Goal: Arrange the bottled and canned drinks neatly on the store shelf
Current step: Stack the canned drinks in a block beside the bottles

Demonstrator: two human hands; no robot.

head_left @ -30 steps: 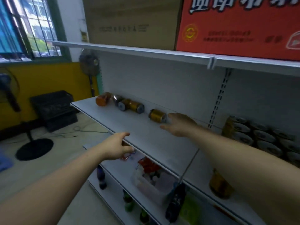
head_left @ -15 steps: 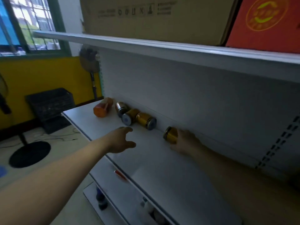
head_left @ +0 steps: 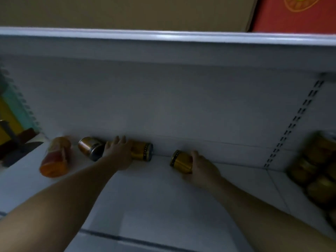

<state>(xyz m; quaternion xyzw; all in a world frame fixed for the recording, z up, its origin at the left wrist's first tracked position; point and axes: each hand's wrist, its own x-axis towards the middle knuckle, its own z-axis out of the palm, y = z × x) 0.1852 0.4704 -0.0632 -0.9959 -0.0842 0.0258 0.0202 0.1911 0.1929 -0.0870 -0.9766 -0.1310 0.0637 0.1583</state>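
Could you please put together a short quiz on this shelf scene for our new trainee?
1. True or false: the orange bottle stands upright.
2. What does the right hand grip? A the bottle, B a gold can, C nothing.
3. Fill in: the stacked cans sit at the shelf's ___ end.
Key: 1 false, the bottle lies on its side; 2 B; 3 right.

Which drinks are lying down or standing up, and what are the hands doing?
Orange bottle: lying on its side.
Dark-ended can: lying on its side.
Middle gold can: lying down.
Right gold can: lying down.
Left hand: rests on middle gold can, fingers straight.
Right hand: grips right gold can.
Far-right cans: too blurred to tell.
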